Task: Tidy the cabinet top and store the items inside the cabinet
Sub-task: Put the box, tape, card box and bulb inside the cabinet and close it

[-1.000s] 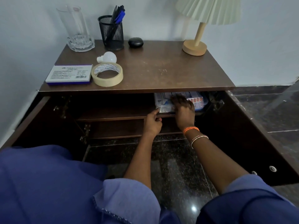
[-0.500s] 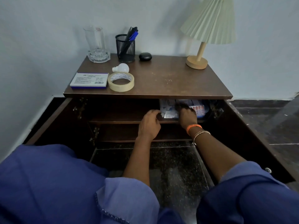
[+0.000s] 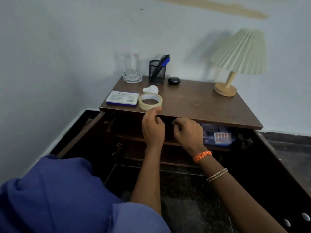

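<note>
Fingers [image 3: 157, 113] of my left hand [image 3: 152, 128] curl loosely at the front edge of the cabinet top [image 3: 193, 105], gripping nothing, their tips just beside the roll of masking tape [image 3: 150, 101] at centre frame. My right hand [image 3: 188, 133], also loosely curled and empty, hangs in front of the open cabinet [image 3: 269, 157], an orange thread band [image 3: 202, 155] at its wrist. Right of it, on the upper shelf, lies a clear packet of small items [image 3: 218, 136], partly hidden by that hand. On the cabinet top, a flat white-and-blue box [image 3: 122, 98] touches the tape's left side, with a white bulb [image 3: 151, 89] just behind. Along the wall stand a glass [image 3: 132, 68], a mesh pen holder [image 3: 157, 72] and a small black case [image 3: 174, 80]; a pleated lamp [image 3: 239, 56] stands at the right.
</note>
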`<state>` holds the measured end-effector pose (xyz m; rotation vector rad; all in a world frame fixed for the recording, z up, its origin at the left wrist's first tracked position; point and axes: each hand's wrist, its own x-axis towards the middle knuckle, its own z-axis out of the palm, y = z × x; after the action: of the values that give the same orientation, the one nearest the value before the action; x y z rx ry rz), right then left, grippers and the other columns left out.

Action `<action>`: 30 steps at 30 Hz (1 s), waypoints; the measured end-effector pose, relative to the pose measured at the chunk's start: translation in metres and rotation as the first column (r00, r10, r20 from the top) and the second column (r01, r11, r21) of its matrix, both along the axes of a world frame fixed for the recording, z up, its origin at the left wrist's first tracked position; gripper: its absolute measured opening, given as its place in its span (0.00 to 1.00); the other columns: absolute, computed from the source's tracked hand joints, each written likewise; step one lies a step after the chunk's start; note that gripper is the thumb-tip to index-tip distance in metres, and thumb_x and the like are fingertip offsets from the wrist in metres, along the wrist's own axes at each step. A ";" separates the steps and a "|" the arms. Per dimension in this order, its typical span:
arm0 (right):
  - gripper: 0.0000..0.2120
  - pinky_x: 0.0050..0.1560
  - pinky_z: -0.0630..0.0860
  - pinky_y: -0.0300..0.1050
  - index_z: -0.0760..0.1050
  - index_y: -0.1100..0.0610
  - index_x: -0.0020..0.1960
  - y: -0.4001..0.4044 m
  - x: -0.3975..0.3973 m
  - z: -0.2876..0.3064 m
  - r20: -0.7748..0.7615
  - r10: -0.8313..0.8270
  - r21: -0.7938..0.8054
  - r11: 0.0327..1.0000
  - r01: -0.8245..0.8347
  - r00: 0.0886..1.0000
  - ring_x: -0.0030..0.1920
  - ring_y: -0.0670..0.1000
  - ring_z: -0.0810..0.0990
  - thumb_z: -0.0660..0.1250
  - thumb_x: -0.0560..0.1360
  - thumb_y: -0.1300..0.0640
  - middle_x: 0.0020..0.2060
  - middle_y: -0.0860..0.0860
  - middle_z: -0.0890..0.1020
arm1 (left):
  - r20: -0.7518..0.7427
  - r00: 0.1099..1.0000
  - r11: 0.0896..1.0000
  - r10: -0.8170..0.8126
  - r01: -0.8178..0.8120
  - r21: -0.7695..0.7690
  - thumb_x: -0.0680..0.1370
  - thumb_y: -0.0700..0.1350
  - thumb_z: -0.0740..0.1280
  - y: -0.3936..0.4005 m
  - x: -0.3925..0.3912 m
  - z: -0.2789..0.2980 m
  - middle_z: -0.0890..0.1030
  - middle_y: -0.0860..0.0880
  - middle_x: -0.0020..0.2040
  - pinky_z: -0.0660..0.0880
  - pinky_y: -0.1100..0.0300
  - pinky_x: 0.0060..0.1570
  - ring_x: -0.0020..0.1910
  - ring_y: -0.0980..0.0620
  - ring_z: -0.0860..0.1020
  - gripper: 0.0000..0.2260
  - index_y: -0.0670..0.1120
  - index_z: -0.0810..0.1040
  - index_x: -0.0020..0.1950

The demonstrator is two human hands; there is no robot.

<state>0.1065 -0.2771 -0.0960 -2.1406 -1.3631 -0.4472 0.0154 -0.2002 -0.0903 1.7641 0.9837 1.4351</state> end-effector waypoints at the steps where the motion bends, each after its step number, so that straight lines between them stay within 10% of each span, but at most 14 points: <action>1: 0.07 0.36 0.76 0.46 0.81 0.54 0.44 0.008 -0.006 0.010 0.007 0.031 0.031 0.999 -0.031 0.999 0.40 0.52 0.80 0.64 0.71 0.58 0.38 0.50 0.83 | 0.055 0.997 0.998 0.053 -0.051 -0.036 0.73 0.31 0.59 0.008 -0.004 0.007 0.82 0.48 0.51 0.75 0.61 0.54 0.52 0.54 0.78 0.15 0.42 0.80 0.53; 5: 0.09 0.42 0.72 0.43 0.81 0.56 0.45 0.044 -0.023 0.040 0.000 0.138 0.128 0.982 -0.137 0.990 0.44 0.52 0.78 0.64 0.70 0.62 0.41 0.51 0.82 | 0.214 0.947 0.949 0.241 -0.184 -0.256 0.76 0.33 0.59 0.043 -0.031 0.016 0.81 0.49 0.54 0.68 0.77 0.47 0.53 0.57 0.76 0.14 0.43 0.79 0.56; 8: 0.11 0.50 0.74 0.46 0.81 0.55 0.50 0.087 -0.037 0.056 -0.019 0.242 0.115 0.964 -0.238 0.970 0.50 0.52 0.77 0.63 0.71 0.59 0.47 0.51 0.82 | 0.390 0.835 0.869 0.387 -0.189 -0.457 0.74 0.29 0.59 0.067 -0.057 0.009 0.81 0.42 0.54 0.74 0.68 0.53 0.54 0.48 0.79 0.16 0.39 0.77 0.58; 11: 0.20 0.62 0.70 0.50 0.75 0.57 0.62 0.139 -0.047 0.069 -0.021 0.330 -0.065 0.941 -0.331 0.944 0.60 0.55 0.74 0.65 0.72 0.52 0.58 0.54 0.78 | 0.435 0.779 0.782 0.452 -0.111 -0.613 0.75 0.31 0.59 0.078 -0.078 -0.001 0.80 0.45 0.56 0.76 0.49 0.58 0.55 0.50 0.78 0.17 0.43 0.75 0.61; 15: 0.37 0.70 0.63 0.52 0.61 0.62 0.72 0.207 -0.049 0.081 -0.105 0.365 -0.473 0.800 -0.370 0.925 0.70 0.59 0.65 0.67 0.72 0.42 0.70 0.60 0.67 | 0.481 0.748 0.745 0.457 -0.026 -0.666 0.76 0.37 0.62 0.080 -0.088 -0.010 0.80 0.47 0.56 0.76 0.59 0.45 0.53 0.54 0.77 0.14 0.49 0.77 0.59; 19: 0.41 0.64 0.70 0.52 0.66 0.60 0.69 0.250 -0.046 0.077 -0.177 0.313 -0.752 0.568 -0.334 0.933 0.63 0.57 0.73 0.69 0.67 0.34 0.66 0.57 0.73 | 0.479 0.772 0.717 0.419 0.043 -0.696 0.77 0.40 0.63 0.085 -0.092 -0.010 0.80 0.49 0.56 0.75 0.55 0.51 0.55 0.53 0.77 0.13 0.50 0.77 0.60; 25: 0.36 0.49 0.71 0.45 0.71 0.58 0.61 0.263 -0.041 0.071 -0.234 0.339 -0.678 0.615 -0.403 0.911 0.51 0.52 0.74 0.74 0.63 0.36 0.57 0.55 0.77 | 0.502 0.766 0.669 0.401 0.128 -0.732 0.79 0.42 0.60 0.084 -0.091 -0.008 0.81 0.49 0.55 0.77 0.54 0.52 0.54 0.52 0.79 0.12 0.47 0.76 0.61; 30: 0.28 0.43 0.68 0.43 0.75 0.60 0.55 0.237 -0.061 0.075 -0.114 0.495 -0.617 0.644 -0.452 0.861 0.46 0.51 0.74 0.73 0.66 0.39 0.51 0.55 0.79 | 0.701 0.496 0.552 0.512 0.436 -0.711 0.79 0.46 0.60 0.082 -0.092 0.004 0.79 0.47 0.58 0.75 0.54 0.52 0.57 0.49 0.77 0.14 0.45 0.76 0.62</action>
<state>0.0451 -0.0405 -0.0213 -2.1062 -2.2803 0.1988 -0.0766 -0.1183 -0.0861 0.1085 0.8486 1.2452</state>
